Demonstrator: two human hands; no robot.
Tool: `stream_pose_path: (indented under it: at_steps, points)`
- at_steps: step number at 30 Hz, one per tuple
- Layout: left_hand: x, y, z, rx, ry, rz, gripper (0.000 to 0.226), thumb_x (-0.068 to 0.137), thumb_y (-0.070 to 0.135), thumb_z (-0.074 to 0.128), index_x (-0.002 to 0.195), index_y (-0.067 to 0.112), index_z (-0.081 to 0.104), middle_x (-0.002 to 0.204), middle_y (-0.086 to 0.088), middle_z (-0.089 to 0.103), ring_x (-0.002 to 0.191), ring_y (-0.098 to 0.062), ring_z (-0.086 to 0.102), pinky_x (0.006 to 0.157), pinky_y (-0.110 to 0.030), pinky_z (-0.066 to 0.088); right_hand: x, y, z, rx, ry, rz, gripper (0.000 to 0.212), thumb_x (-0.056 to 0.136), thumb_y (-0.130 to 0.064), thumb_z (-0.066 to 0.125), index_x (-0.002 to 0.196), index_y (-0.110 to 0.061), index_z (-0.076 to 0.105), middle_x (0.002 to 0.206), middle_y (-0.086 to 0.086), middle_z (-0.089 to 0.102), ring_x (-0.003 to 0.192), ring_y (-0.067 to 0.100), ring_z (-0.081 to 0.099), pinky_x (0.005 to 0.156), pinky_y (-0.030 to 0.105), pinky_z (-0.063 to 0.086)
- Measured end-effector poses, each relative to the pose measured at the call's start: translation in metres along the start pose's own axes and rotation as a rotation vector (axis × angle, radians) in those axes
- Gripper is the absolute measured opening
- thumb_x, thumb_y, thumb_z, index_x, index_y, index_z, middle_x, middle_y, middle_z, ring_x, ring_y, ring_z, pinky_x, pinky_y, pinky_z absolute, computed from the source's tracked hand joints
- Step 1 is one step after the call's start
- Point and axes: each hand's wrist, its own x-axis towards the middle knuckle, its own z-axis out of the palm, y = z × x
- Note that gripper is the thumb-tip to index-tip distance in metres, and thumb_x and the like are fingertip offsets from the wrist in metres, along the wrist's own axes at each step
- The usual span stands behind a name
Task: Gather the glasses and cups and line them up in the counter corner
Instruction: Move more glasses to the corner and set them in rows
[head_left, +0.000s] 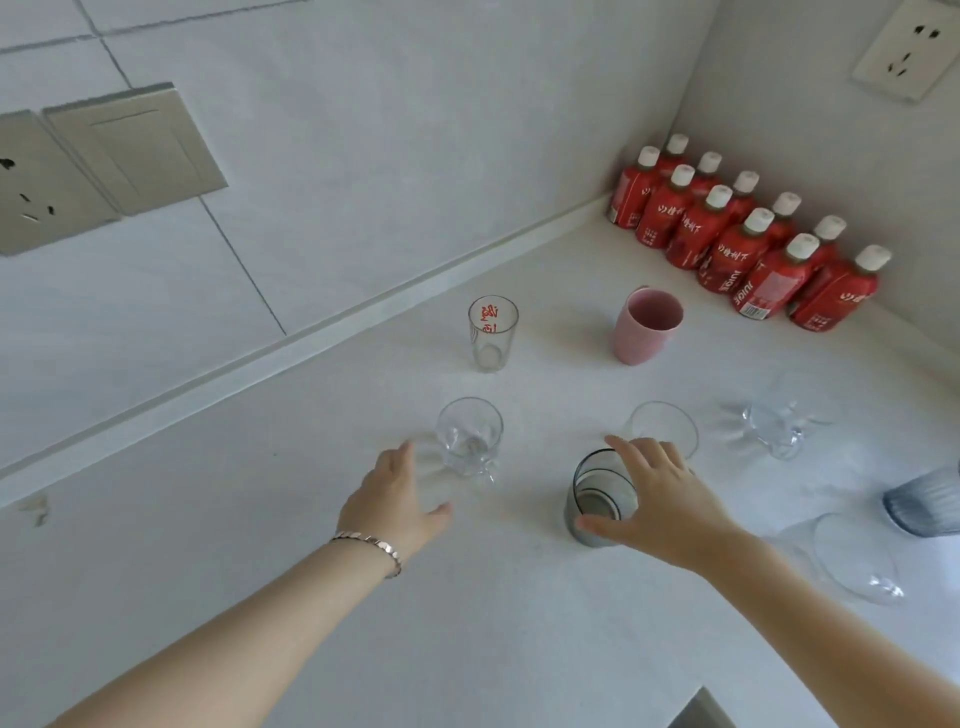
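Note:
My right hand (660, 499) is spread around a smoky grey tumbler (597, 499) near the middle of the white counter (311, 519), thumb and fingers on either side of its rim. My left hand (400, 493) is open, just left of a clear footed glass (470, 436), not touching it. Behind stand a tall clear glass with red characters (492, 332) and a pink cup (647, 325). A clear tumbler (667, 426) sits behind my right hand. To the right are a cut-glass goblet (774, 421), a clear wine glass lying on its side (852, 556) and a blue-grey ribbed cup (924, 504).
Several red juice bottles (743, 239) with white caps fill the counter corner at the back right. Tiled walls carry wall sockets (93, 161), with a white outlet (914, 47) on the right. A dark edge (701, 712) shows at the counter's front.

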Motion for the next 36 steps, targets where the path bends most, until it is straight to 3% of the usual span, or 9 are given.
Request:
stream_pose_path:
  at_steps: [3, 5, 11, 16, 21, 26, 32, 36]
  points:
    - [0.024, 0.037, 0.005, -0.110, 0.051, -0.026, 0.108, 0.069, 0.050, 0.072, 0.147, 0.015, 0.006, 0.147, -0.005, 0.025, 0.129, -0.028, 0.042, 0.096, -0.039, 0.044, -0.002, 0.000, 0.005, -0.012, -0.018, -0.033, 0.109, 0.067, -0.062, 0.067, 0.149, -0.023, 0.006, 0.144, -0.004, 0.028, 0.139, 0.018, 0.025, 0.107, 0.030, 0.037]
    - [0.038, 0.053, 0.012, -0.104, 0.034, -0.059, 0.115, 0.067, 0.052, 0.074, 0.148, 0.016, 0.002, 0.148, -0.005, 0.021, 0.128, -0.029, 0.043, 0.096, -0.040, 0.044, -0.003, 0.001, 0.008, -0.011, -0.016, -0.045, 0.109, 0.069, -0.055, 0.068, 0.149, -0.023, 0.002, 0.145, -0.002, 0.024, 0.139, 0.018, 0.025, 0.100, 0.030, 0.043]
    - [0.047, 0.059, 0.026, -0.288, 0.170, -0.174, 0.081, 0.073, 0.031, 0.072, 0.138, 0.021, 0.026, 0.136, -0.004, 0.035, 0.113, -0.033, 0.053, 0.076, -0.036, 0.044, -0.004, -0.004, 0.012, 0.028, 0.018, 0.018, 0.105, 0.072, -0.051, 0.067, 0.149, -0.023, 0.003, 0.145, 0.000, 0.025, 0.137, 0.019, 0.028, 0.094, 0.030, 0.046]
    - [0.010, 0.021, 0.020, -0.419, 0.192, -0.088, 0.082, 0.066, 0.025, 0.077, 0.135, 0.029, 0.032, 0.135, 0.006, 0.038, 0.112, -0.021, 0.057, 0.083, -0.032, 0.048, -0.006, -0.029, 0.017, 0.117, 0.050, 0.065, 0.106, 0.070, -0.046, 0.073, 0.149, -0.023, 0.006, 0.145, 0.000, 0.029, 0.135, 0.023, 0.030, 0.099, 0.030, 0.042]
    - [-0.055, -0.058, -0.001, -0.397, 0.230, -0.047, 0.082, 0.064, 0.027, 0.079, 0.134, 0.033, 0.036, 0.134, 0.016, 0.041, 0.115, -0.011, 0.055, 0.089, -0.029, 0.049, -0.012, -0.096, 0.025, 0.139, 0.053, -0.085, 0.102, 0.069, -0.046, 0.074, 0.147, -0.021, 0.013, 0.145, -0.003, 0.029, 0.134, 0.019, 0.031, 0.103, 0.029, 0.039]
    - [-0.127, -0.164, -0.020, -0.395, 0.331, -0.203, 0.085, 0.062, 0.030, 0.080, 0.134, 0.036, 0.036, 0.120, 0.030, 0.035, 0.113, -0.007, 0.056, 0.086, -0.025, 0.048, -0.035, -0.197, 0.045, 0.098, -0.017, -0.302, 0.102, 0.070, -0.054, 0.070, 0.147, -0.023, 0.011, 0.144, -0.008, 0.026, 0.132, 0.016, 0.032, 0.102, 0.026, 0.039]
    - [-0.220, -0.309, -0.037, -0.453, 0.444, -0.400, 0.090, 0.048, 0.037, 0.069, 0.132, 0.036, 0.039, 0.119, 0.026, 0.038, 0.110, -0.009, 0.056, 0.083, -0.024, 0.047, -0.086, -0.341, 0.092, 0.119, -0.080, -0.464, 0.105, 0.068, -0.057, 0.071, 0.147, -0.024, 0.012, 0.144, -0.008, 0.029, 0.132, 0.016, 0.035, 0.102, 0.026, 0.040]
    - [-0.278, -0.407, -0.049, -0.417, 0.463, -0.456, 0.087, 0.058, 0.034, 0.078, 0.134, 0.038, 0.037, 0.132, 0.022, 0.041, 0.111, -0.007, 0.056, 0.089, -0.025, 0.048, -0.126, -0.435, 0.130, 0.098, -0.094, -0.529, 0.105, 0.066, -0.057, 0.073, 0.147, -0.024, 0.015, 0.143, -0.008, 0.031, 0.132, 0.016, 0.037, 0.102, 0.027, 0.041]
